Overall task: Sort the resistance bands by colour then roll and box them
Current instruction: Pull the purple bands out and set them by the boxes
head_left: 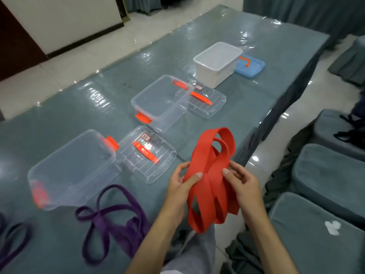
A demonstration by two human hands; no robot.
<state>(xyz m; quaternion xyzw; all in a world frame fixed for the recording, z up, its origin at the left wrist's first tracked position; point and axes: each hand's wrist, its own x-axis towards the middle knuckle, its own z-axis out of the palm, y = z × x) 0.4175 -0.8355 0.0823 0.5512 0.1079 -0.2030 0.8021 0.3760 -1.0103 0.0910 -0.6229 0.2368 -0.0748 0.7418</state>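
Note:
A bundle of wide red resistance bands (210,175) hangs in loose loops in front of me, above the table's near right edge. My left hand (182,183) grips its left side with the thumb across the front. My right hand (242,183) holds its right side, thumb pressed on the bands. Purple bands (110,220) lie tangled on the table at the lower left. Two clear boxes with orange latches stand open: one near left (73,169), one further back (158,101). A white box (216,63) stands at the far end.
Clear lids with orange handles lie beside the boxes (146,153) (203,100). A blue lid (249,67) lies behind the white box. The table (59,119) has a grey-green cover under shiny plastic. Covered chairs (324,194) line the right side.

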